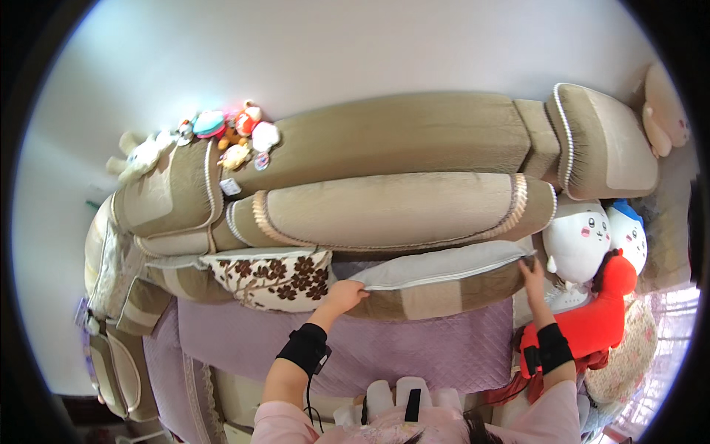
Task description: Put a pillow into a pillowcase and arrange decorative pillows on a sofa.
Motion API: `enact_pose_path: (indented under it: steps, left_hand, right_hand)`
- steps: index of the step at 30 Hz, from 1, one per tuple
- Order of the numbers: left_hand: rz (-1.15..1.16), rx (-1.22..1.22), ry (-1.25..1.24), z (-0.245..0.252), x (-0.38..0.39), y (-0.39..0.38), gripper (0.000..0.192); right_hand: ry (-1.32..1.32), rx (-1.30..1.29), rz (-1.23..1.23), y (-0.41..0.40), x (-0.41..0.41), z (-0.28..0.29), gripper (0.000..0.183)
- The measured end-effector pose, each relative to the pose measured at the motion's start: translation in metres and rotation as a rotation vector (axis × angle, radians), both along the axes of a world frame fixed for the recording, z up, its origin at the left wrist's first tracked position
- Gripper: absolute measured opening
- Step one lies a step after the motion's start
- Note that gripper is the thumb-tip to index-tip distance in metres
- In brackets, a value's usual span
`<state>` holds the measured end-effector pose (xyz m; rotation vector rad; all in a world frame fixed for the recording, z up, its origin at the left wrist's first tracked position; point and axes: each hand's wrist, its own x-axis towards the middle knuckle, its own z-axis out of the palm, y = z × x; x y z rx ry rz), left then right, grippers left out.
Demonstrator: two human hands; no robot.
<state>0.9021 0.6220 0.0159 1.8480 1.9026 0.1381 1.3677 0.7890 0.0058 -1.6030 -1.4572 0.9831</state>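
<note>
A brown and beige striped throw pillow (432, 299) with a pale grey zipped back stands before me on the sofa seat. My left hand (345, 295) grips its upper left corner. At the upper right corner, the fingers of my right hand (533, 280) hold the fabric. Just left of my left hand, a white cushion with dark brown flowers (277, 277) leans against the sofa. Beneath the pillow lies the purple quilted seat cover (355, 349).
Behind stands the long beige backrest cushion (388, 208). White plush toys (577, 238) and a red plush toy (582, 327) sit at the right. Several small toys (236, 133) rest on the sofa's back ledge at the left. A cable (308, 394) hangs from my left wristband.
</note>
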Motion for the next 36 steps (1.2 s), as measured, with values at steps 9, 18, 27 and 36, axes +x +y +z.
enact_pose_path:
  steps: [9, 18, 27, 36]
  left_hand:
    - [-0.156, -0.632, -0.553, -0.087, 0.112, -0.138, 0.037]
    - [0.096, -0.615, -0.397, -0.131, 0.085, -0.242, 0.025]
    - [0.658, -0.062, -0.189, -0.1, -0.034, -0.121, 0.03]
    - [0.02, 0.371, 0.064, -0.073, 0.041, 0.092, 0.058]
  right_hand:
    - [-0.34, 0.255, 0.297, -0.013, -0.171, 0.184, 0.018]
    - [-0.219, 0.301, 1.023, -0.145, -0.315, 0.013, 0.032]
    - [-0.217, -0.398, 0.317, -0.176, -0.122, -0.099, 0.049]
    - [-0.502, -0.772, 0.762, -0.229, -0.04, -0.154, 0.098]
